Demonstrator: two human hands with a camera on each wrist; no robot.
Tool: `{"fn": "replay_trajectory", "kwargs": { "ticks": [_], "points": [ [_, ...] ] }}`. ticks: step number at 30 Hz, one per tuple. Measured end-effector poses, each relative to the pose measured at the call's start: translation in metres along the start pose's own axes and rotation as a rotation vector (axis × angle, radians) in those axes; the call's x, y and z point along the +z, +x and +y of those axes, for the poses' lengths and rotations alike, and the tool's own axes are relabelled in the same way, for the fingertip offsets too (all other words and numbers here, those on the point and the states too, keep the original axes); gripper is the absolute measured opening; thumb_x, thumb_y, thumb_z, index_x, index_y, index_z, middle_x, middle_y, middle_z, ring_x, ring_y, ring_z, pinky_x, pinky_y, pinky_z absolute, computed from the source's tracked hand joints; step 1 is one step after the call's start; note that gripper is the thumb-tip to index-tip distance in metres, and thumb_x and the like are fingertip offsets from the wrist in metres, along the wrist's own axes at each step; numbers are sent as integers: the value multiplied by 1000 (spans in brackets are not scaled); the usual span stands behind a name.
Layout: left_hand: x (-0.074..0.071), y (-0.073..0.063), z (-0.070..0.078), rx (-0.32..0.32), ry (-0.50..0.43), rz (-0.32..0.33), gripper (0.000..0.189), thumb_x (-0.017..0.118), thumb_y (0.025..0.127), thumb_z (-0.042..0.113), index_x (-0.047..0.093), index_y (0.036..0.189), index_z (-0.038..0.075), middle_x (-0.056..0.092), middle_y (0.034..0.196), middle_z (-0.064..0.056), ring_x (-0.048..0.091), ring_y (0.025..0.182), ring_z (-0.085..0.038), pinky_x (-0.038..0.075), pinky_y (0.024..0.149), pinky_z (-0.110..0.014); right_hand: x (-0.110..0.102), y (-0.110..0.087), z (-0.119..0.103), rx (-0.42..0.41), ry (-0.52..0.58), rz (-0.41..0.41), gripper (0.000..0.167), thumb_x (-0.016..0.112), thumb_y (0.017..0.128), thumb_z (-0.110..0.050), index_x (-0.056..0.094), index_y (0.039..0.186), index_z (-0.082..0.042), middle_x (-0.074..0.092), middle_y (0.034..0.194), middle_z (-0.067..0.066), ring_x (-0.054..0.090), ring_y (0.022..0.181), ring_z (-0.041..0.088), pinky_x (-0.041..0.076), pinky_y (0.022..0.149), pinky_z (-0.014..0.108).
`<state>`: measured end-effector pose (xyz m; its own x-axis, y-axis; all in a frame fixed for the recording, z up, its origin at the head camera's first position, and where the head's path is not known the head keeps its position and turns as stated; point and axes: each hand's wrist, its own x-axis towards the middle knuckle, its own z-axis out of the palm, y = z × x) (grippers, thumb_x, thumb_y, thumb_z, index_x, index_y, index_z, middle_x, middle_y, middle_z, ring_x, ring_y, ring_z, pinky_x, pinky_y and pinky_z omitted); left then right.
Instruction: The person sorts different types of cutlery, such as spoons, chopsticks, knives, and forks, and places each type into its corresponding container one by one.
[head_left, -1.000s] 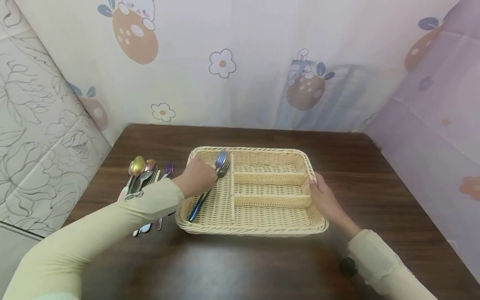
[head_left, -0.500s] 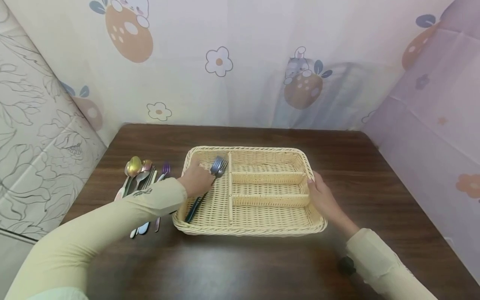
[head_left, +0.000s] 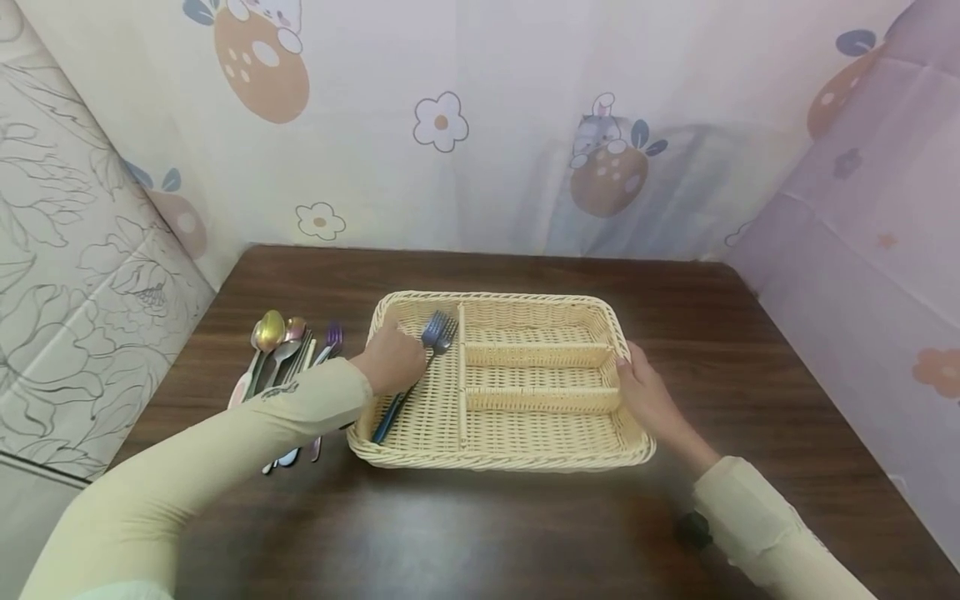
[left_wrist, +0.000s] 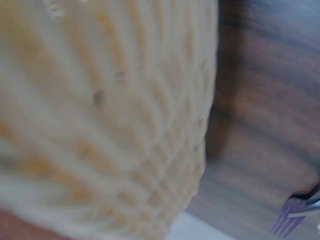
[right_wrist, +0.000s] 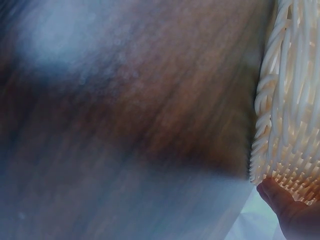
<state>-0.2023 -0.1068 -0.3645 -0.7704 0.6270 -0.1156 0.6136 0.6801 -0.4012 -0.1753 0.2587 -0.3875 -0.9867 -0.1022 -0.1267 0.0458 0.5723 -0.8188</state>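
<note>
A pale woven basket with dividers lies in front of me. My left hand reaches over its left side into the long left compartment, fingers bent down over a blue fork, whose middle it hides. A second, darker fork lies right beside it, tines toward the back and handle toward the near left corner. My right hand grips the basket's right side, thumb at the rim; the right wrist view shows this hand against the weave. In the left wrist view the basket wall hides the fingers.
Left of the basket lies a cluster of cutlery: a gold spoon, a silver spoon, a purple fork and several other pieces, partly under the left sleeve. The dark wooden table meets patterned cloth at the back.
The blue fork's tines have come down and toward me, now level with the darker fork's. The left hand shifted slightly with it, then stayed. The right hand keeps its hold.
</note>
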Motion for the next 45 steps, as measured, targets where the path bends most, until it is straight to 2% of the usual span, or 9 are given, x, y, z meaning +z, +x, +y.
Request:
{"fn": "replay_trajectory", "kwargs": {
  "ticks": [3, 9, 13, 18, 22, 27, 38, 41, 45],
  "points": [
    [-11, -9, -10, -20, -40, 34, 31, 59, 88, 16, 52, 58, 14, 45, 51, 3, 40, 48, -13, 40, 60, -36, 0, -1, -2, 6, 2, -8, 57, 20, 104, -30, 4, 151, -2, 28, 144, 34, 34, 129, 47, 26, 103, 59],
    [-20, -40, -42, -195, -193, 92, 35, 54, 92, 20, 48, 58, 13, 43, 51, 2, 41, 48, -15, 37, 68, -40, -1, -1, -3, -1, -18, 4, 57, 20, 104, -32, 6, 151, -2, 27, 144, 34, 32, 130, 47, 23, 104, 60],
    [-5, -63, -55, -238, -171, 83, 38, 57, 90, 14, 43, 54, 14, 40, 48, 1, 37, 47, -16, 33, 59, -36, -3, -2, -4, -6, -27, 1, 57, 21, 104, -32, 6, 150, -1, 27, 145, 34, 29, 132, 47, 21, 105, 60],
    [25, -82, -51, -224, -139, 87, 40, 61, 82, 8, 39, 50, 14, 42, 45, 0, 44, 45, -16, 41, 61, -40, -5, -4, -7, -13, -43, -5, 57, 21, 104, -32, 7, 150, 0, 28, 144, 34, 28, 132, 47, 21, 104, 61],
    [47, -87, -41, -207, -65, 85, 36, 63, 78, 6, 43, 50, 13, 47, 47, -2, 48, 47, -16, 42, 61, -40, -5, -6, -8, -13, -44, -9, 57, 20, 104, -32, 7, 150, -1, 29, 144, 34, 29, 132, 47, 21, 104, 61],
    [57, -88, -33, -238, -31, 52, 28, 64, 76, 6, 48, 53, 10, 51, 51, -3, 52, 48, -17, 38, 57, -36, -5, -6, -7, -22, -40, -5, 57, 21, 105, -32, 7, 150, -1, 27, 145, 34, 26, 133, 47, 20, 105, 61],
    [54, -86, -30, -312, -203, -72, 27, 59, 83, 11, 53, 57, 9, 56, 55, -5, 55, 54, -22, 41, 65, -47, -3, -5, -7, -20, -43, -15, 58, 21, 104, -33, 6, 151, -2, 25, 146, 33, 25, 134, 46, 19, 105, 61],
    [50, -86, -30, -308, -198, -48, 28, 60, 83, 12, 51, 57, 9, 54, 54, -5, 56, 53, -22, 42, 61, -45, -4, -5, -7, -17, -44, -17, 58, 20, 104, -33, 5, 151, -1, 25, 146, 34, 26, 133, 47, 20, 105, 61],
    [41, -86, -30, -297, -155, 50, 30, 62, 78, 8, 45, 54, 10, 50, 51, -4, 54, 49, -22, 43, 53, -41, -4, -4, -6, -12, -49, -10, 58, 20, 104, -32, 5, 150, -1, 26, 145, 34, 26, 133, 47, 20, 105, 61]
  ]
}}
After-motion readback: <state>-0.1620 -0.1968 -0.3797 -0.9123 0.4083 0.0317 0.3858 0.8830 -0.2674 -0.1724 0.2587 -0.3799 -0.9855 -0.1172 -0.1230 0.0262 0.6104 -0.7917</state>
